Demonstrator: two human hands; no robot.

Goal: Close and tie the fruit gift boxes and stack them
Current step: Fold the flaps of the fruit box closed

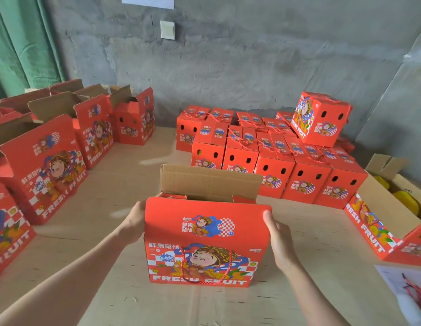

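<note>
Both left hand (134, 220) and right hand (278, 241) grip the open-topped upright gift box (204, 234), its length crosswise.

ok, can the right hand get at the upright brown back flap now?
Probably yes. The right hand grips the open box at its right edge; the back flap stands just behind, nothing in between.

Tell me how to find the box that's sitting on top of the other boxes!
Look at the grey wall at the back, then down to the block of closed red boxes at its foot, on the right. One box sits on top of them near the right end. It is the only one raised up, and it sits tilted.
</note>
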